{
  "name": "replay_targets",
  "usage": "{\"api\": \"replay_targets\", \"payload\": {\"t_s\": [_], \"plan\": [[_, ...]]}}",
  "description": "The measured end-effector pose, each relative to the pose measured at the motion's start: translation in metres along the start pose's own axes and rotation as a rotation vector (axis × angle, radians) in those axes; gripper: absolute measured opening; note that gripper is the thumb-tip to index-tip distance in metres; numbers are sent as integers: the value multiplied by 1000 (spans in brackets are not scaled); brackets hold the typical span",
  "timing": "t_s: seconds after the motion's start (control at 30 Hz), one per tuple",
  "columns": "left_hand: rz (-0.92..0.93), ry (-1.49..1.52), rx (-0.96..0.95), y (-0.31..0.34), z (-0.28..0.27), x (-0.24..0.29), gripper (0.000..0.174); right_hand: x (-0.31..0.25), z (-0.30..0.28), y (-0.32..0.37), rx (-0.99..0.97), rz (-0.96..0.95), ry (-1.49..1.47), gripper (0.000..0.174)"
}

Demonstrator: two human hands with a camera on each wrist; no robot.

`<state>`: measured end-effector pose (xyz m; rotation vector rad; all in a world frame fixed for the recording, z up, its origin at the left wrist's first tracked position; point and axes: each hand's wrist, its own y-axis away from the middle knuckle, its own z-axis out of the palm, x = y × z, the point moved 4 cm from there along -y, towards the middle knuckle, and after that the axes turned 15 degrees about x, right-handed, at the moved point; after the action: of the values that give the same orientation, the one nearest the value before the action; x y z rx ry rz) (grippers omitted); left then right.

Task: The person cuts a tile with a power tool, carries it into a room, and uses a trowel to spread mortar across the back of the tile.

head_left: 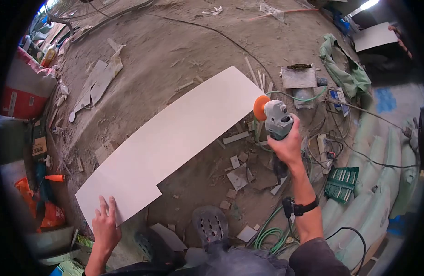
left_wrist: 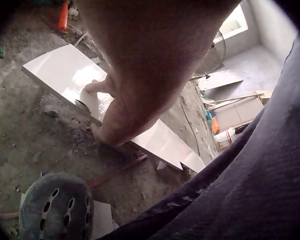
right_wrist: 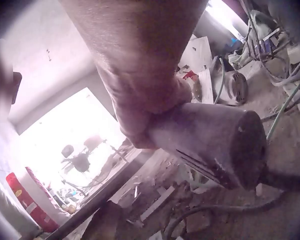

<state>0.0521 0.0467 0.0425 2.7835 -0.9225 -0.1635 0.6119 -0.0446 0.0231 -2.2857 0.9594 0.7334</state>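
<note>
A long white tile with a curved far edge and a notch near its left end lies slantwise before me. My left hand holds its near left end, two fingers stretched over the glossy face. The left wrist view shows the thumb side of that hand at the tile's edge. In my right hand is a grey angle grinder, gripped around its body. Its orange disc stands right at the tile's right end. The grinder's rear body and cord show in the right wrist view.
Tile scraps litter the dusty ground below the tile. A coiled green hose and cables run along the right, beside pale green sacks. A fan stands at the upper left. My shoe is close to the tile.
</note>
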Motion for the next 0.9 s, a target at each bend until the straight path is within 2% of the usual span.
{"api": "replay_targets", "payload": {"t_s": [0.23,0.43,0.53,0.6,0.67,0.73,0.9], "plan": [[-5,13,-15,-1,-1,0,95,24,-3,-24,38,11,-29,79],[-5,9,2,0,-1,0,97,48,-13,-33,36,75,60,79],[-21,28,-9,1,-8,-3,100,64,-21,-34,117,82,-3,78],[-18,40,-48,0,-11,-4,101,61,-32,-26,120,234,-32,78],[-10,53,-33,0,-13,-7,101,53,-37,-19,104,271,-115,80],[-5,64,-20,-1,-19,-10,102,43,-38,-13,107,139,-69,82],[18,110,-63,-12,-51,-22,98,0,-26,-5,73,-23,-129,82]]}}
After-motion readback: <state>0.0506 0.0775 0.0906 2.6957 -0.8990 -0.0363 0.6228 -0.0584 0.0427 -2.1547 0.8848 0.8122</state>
